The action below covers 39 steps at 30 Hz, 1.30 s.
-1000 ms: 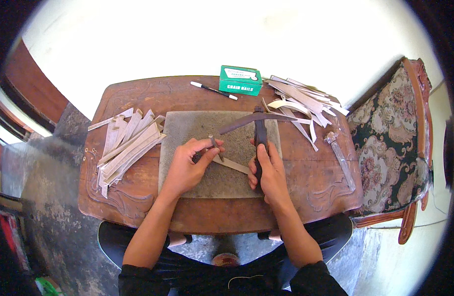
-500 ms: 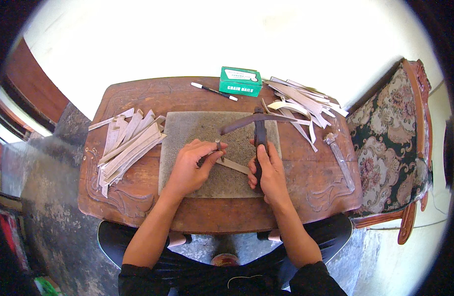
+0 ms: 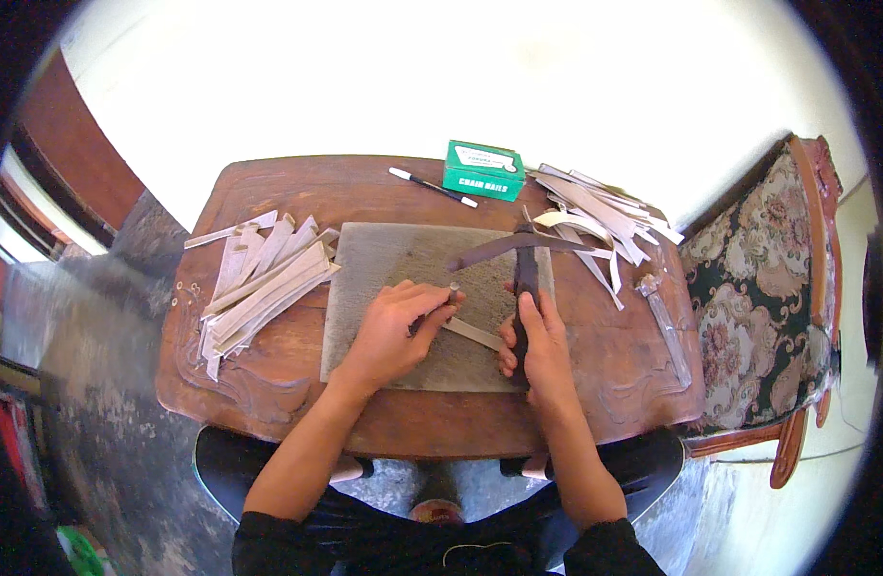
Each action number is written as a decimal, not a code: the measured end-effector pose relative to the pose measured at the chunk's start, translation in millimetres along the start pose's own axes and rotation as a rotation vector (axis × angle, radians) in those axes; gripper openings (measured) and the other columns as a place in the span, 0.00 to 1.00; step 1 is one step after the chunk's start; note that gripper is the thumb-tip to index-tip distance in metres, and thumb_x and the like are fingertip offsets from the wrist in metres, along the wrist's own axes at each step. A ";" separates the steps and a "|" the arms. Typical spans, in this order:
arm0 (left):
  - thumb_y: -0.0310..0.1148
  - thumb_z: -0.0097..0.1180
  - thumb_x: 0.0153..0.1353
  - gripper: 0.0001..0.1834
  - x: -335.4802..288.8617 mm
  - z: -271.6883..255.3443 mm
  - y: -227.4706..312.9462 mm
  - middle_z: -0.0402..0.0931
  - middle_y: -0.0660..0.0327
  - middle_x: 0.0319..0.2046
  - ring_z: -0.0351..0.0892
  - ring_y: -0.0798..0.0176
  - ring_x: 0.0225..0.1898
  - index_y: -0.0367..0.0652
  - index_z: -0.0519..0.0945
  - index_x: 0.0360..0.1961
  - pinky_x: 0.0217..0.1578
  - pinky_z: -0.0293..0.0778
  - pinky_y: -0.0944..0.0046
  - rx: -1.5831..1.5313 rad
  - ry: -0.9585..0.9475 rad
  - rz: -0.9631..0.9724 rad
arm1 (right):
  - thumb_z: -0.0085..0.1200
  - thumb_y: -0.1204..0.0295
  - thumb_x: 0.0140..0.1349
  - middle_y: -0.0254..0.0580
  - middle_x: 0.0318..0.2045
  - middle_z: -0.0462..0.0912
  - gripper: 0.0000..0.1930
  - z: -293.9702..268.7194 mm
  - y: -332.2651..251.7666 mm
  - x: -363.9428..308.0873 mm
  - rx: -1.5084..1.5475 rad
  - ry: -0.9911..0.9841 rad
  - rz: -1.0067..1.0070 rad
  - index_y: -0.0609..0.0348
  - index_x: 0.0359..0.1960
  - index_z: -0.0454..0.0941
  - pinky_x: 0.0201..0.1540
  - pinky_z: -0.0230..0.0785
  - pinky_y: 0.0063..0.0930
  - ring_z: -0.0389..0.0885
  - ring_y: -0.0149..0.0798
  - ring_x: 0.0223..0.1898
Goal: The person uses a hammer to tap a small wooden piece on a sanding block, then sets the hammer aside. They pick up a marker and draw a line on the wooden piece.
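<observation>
My left hand is closed around a short metal punch-like rod, whose round top shows above the fingers. Its lower end is hidden by the hand. A narrow pale strip lies on the grey board, running from under my left fingers toward my right hand. My right hand grips a hammer by its dark handle, thumb along the shaft. The long, slim hammer head is raised above the board, one end near the rod but apart from it.
Pale strips lie piled on the left of the carved wooden table; more strips are heaped at the back right. A green box and a marker stand behind the board. A clear wrapped tool lies right, beside a floral chair.
The whole view has shifted slightly, so the table things appear a little further right. Less of the rod shows above my left fingers. Both hands keep their grips.
</observation>
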State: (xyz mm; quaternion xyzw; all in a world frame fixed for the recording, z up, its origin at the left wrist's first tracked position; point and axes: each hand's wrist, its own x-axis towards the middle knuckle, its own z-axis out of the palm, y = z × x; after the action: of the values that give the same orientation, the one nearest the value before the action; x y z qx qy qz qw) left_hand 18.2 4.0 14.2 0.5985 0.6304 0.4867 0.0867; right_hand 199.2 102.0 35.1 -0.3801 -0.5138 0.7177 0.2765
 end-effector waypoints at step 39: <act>0.24 0.63 0.63 0.08 0.1 1.5 -3.0 0.87 0.52 0.39 0.83 0.51 0.38 0.36 0.86 0.43 0.42 0.78 0.57 -0.082 0.020 0.026 | 0.56 0.69 0.71 0.62 0.37 0.84 0.17 13.7 -95.3 -53.5 -0.985 -0.025 -0.571 0.61 0.58 0.74 0.41 0.75 0.47 0.84 0.65 0.40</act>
State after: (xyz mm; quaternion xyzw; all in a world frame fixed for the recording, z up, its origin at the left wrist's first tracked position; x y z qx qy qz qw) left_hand 17.2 5.4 11.3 0.5976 0.6031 0.5191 0.0983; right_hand 218.3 83.1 141.9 -0.3019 -0.8734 0.2946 0.2434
